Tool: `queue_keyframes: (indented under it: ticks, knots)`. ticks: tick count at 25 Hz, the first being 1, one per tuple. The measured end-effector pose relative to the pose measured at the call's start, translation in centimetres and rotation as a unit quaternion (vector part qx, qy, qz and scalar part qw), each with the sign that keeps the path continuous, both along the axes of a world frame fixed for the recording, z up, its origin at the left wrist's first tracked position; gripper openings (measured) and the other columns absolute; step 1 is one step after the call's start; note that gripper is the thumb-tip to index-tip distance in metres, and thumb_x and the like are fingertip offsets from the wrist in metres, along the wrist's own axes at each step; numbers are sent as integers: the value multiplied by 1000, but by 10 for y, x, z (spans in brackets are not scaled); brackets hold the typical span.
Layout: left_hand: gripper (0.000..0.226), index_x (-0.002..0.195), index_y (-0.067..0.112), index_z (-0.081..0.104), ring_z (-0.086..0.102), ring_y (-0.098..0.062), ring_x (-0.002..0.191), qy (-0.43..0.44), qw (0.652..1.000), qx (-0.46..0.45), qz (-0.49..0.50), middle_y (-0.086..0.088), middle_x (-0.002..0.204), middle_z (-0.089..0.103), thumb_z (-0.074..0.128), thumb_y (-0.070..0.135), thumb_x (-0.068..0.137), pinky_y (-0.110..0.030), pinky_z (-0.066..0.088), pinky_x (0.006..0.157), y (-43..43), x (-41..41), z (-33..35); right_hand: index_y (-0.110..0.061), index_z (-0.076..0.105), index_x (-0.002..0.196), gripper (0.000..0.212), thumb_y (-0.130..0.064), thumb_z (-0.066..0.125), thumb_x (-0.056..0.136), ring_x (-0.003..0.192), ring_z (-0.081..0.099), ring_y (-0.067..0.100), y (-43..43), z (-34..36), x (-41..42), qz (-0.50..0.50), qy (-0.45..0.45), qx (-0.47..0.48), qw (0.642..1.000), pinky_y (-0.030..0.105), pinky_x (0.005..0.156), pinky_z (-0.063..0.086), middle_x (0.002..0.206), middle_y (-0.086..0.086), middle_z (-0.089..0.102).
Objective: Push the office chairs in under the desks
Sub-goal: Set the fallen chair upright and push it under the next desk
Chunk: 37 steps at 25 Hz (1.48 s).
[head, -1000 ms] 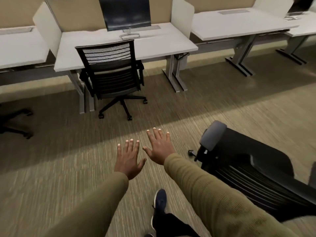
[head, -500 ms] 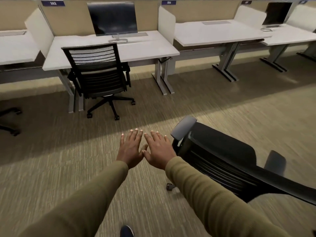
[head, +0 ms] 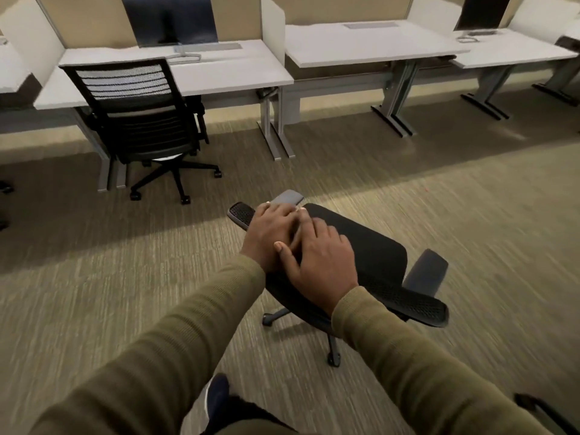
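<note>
Head view. Black office chair: stands on the carpet in the aisle, well apart from the desks, backrest toward the wearer. Left hand: fingers extended, laid flat on the backrest's top edge. Right hand: likewise flat, thumb overlapping the left hand. Second chair: at the monitor desk, seat partly under it. Neighbouring desk: to its right.

dark monitor top left, grey keyboard just in front of its stand; second dark monitor far right. tan partition panels behind, white side dividers between bays. striped beige-brown carpet, dark blue shoe near bottom edge
</note>
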<state>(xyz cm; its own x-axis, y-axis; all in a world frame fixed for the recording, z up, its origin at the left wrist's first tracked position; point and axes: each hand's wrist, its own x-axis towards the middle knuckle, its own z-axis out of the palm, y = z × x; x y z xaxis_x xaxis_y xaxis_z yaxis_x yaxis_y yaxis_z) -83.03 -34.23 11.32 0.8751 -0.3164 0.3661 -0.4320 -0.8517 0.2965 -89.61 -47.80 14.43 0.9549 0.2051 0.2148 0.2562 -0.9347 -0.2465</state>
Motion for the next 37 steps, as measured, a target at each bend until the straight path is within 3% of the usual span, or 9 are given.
queue_keyframes:
  ticks: [2,5,7,9,19,28,37]
  knots:
    - [51,73,15,67,61,-24,73,13,999,18,40,-3,73,66,31,45,92,-40,39,86,-10,0,2,-11,32,152,90,-77,18,92,104,60,27,-20,-12,-5,-45,47,-37,997,42,84,45,122,10,62]
    - [46,61,13,58,51,-23,58,23,997,-6,72,-1,58,55,37,43,88,-42,41,76,-10,3,-2,-12,54,127,87,-80,12,91,86,62,28,-30,-26,-4,-29,27,-89,995,41,71,41,103,10,67]
    - [47,60,12,58,50,-23,57,23,996,-2,85,-1,57,53,37,44,87,-40,39,73,-12,10,-2,-14,58,106,78,-77,15,93,74,60,27,-32,-26,7,5,-5,-96,995,39,64,36,90,9,66]
    - [50,61,11,59,49,-22,57,20,996,5,91,-2,57,54,35,47,86,-36,32,69,-17,22,1,-14,59,100,76,-78,17,93,70,59,26,-35,-22,20,14,-17,-92,996,38,62,33,84,8,65]
    - [49,62,11,61,49,-21,56,6,993,-1,122,0,56,53,38,46,88,-35,33,68,-37,119,-3,-16,60,98,76,-82,21,90,71,58,25,-61,-25,127,49,-32,-53,997,37,63,35,83,6,64]
    - [51,63,14,60,52,-20,60,11,991,-7,131,2,59,53,36,52,88,-39,39,76,-47,270,-4,-22,58,105,83,-90,19,82,79,57,21,-79,-24,282,70,4,-29,997,39,73,44,89,1,61]
    - [57,63,21,56,52,-19,65,13,991,9,132,4,63,55,34,69,85,-39,37,78,-70,415,-4,-24,60,109,75,-86,23,85,86,60,22,-119,-26,426,32,19,-30,999,40,75,49,96,-1,62]
